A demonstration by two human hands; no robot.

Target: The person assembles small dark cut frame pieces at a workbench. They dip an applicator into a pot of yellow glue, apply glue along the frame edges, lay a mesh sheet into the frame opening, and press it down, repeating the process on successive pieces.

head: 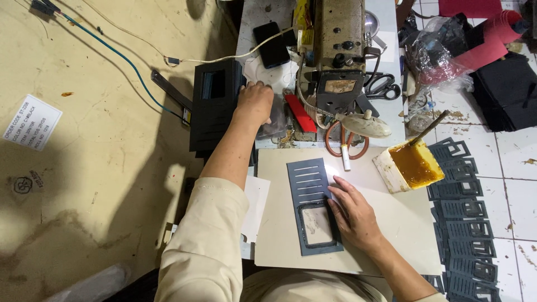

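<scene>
Pressing flat on the dark slotted panel (313, 207) lying on the pale board (391, 235), the right hand (353, 215) has its fingers spread open along the cut-out window edge. The left hand (254, 103) reaches out, fingers curled loosely over a stack of black pieces (215, 106) beside the sewing machine (338, 50). One panel looks still in work: many matching ones (464, 223) lie overlapped on the floor tiles, and the tub of amber glue (411, 166) stands open, stick in.

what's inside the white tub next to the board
The white tub holds an amber-brown liquid, seemingly glue, with a stick or brush handle standing in it. The tip is sunk in the liquid, so what it ends in, and the tub's bottom, are hidden.
</scene>
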